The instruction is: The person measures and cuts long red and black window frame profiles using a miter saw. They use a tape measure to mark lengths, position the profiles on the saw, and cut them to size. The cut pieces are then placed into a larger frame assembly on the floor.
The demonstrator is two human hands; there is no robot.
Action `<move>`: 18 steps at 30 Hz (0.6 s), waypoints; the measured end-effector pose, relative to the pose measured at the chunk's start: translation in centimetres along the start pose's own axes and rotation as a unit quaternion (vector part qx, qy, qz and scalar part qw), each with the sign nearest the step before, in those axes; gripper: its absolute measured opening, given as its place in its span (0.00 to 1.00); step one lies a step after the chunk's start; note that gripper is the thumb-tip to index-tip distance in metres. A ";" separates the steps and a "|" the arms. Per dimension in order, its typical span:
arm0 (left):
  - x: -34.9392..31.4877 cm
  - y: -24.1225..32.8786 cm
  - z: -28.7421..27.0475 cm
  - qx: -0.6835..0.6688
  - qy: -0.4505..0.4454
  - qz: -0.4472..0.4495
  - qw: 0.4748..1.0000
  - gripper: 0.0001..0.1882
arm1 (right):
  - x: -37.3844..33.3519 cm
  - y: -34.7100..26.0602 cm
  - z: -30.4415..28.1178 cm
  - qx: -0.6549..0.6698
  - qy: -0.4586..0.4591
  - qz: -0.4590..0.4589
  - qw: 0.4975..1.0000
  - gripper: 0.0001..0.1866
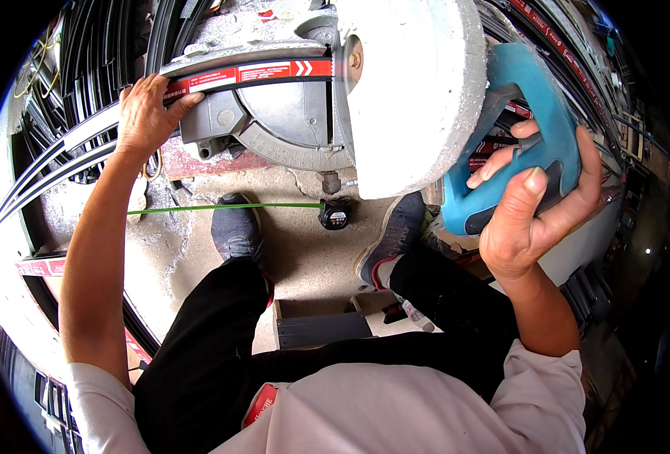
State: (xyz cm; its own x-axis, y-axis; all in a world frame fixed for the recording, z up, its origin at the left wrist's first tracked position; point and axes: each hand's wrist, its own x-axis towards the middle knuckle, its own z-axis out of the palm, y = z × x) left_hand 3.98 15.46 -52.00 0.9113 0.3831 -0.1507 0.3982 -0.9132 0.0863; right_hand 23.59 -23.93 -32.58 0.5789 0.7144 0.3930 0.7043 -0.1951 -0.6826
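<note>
My left hand (147, 121) grips a long profile strip (274, 71) with a red and white label, thumb on the near side. The strip lies along the fence of a miter saw and runs out to the left. Its other end reaches the saw's large white, dust-covered blade guard (418, 98), which hides the blade. My right hand (528, 208) is wrapped round the saw's teal handle (512, 72), fingers through the opening, thumb on the near side. Below the guard's left side sits the grey saw table (289, 147) with its curved scale.
A black tape measure (335, 216) lies on the floor between my shoes, its green blade (236, 206) pulled out leftward. Dark profiles (96, 57) crowd the far left; more red-labelled strips (554, 41) lie at the far right. A grey box-like piece (323, 331) sits between my legs.
</note>
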 end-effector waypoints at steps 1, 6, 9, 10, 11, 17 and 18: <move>0.0 -0.1 0.1 0.000 0.004 0.003 1.000 0.38 | 0.0 0.0 0.0 0.004 0.004 0.001 1.000 0.30; 0.0 -0.2 0.1 0.001 0.005 0.010 1.000 0.38 | 0.0 0.3 0.1 0.028 0.024 0.001 0.999 0.31; 0.0 -0.2 0.1 -0.004 0.012 0.014 1.000 0.37 | -0.1 0.4 0.2 0.028 0.025 0.000 0.999 0.31; 0.0 -0.2 0.1 -0.004 0.012 0.014 1.000 0.37 | -0.1 0.4 0.2 0.027 0.026 0.000 0.999 0.31; 0.0 -0.2 0.1 -0.005 0.011 0.014 1.000 0.37 | -0.1 0.4 0.2 0.027 0.026 0.001 0.999 0.31; 0.0 -0.2 0.1 -0.004 0.012 0.014 1.000 0.38 | -0.2 0.4 0.3 0.034 0.031 0.000 0.999 0.32; 0.0 -0.2 0.0 -0.004 0.010 0.012 1.000 0.38 | -0.2 0.4 0.3 0.034 0.029 0.001 0.999 0.32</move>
State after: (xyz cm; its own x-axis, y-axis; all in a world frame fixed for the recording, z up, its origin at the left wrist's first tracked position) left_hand 3.86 15.60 -52.03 0.9228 0.3629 -0.1294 0.3762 -0.9213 0.0984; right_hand 23.60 -23.95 -33.10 0.6048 0.6736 0.4248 0.6740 -0.1488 -0.7236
